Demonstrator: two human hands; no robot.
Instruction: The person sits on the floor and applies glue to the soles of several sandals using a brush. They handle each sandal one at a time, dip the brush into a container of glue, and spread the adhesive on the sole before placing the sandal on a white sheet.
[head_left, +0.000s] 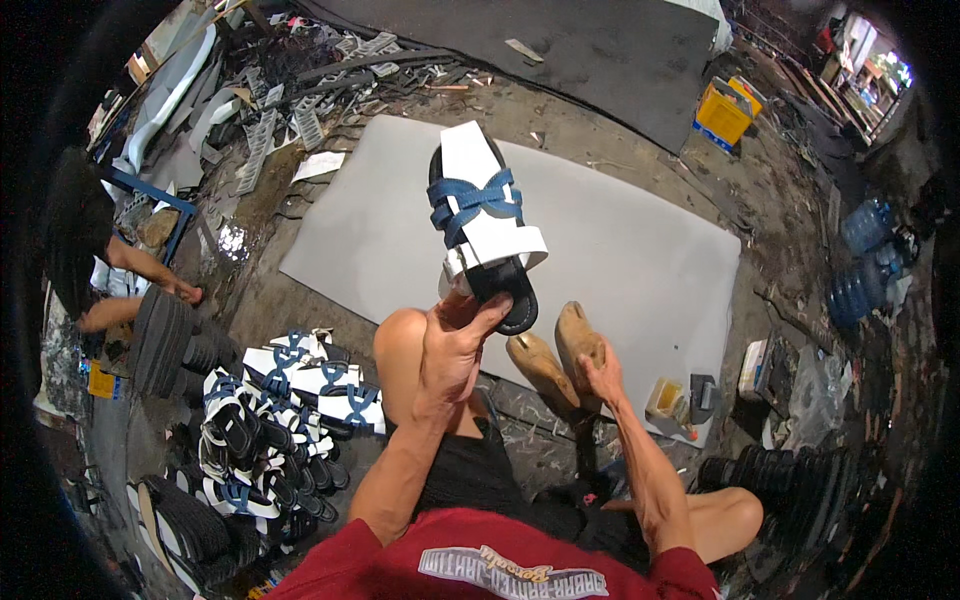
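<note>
My left hand (456, 338) grips the heel end of a sandal (484, 236) with a black sole, white upper pieces and interlaced blue straps. The sandal is raised over the grey sheet (635, 245), its toe end pointing away from me. Lower and to the right, my right hand (603, 378) is closed around the near end of a brown wooden shoe last (576, 335). A second shoe last (540, 366) lies just left of that one, close to my knees. Some fingers of both hands are hidden.
Finished-looking sandals (285, 410) are heaped to my left, beside stacked dark soles (165, 340). Another person's leg (150, 268) shows at far left. Scraps (300, 110) litter the back left. A yellow-blue box (727, 112) stands back right; water bottles (862, 260) lie at right.
</note>
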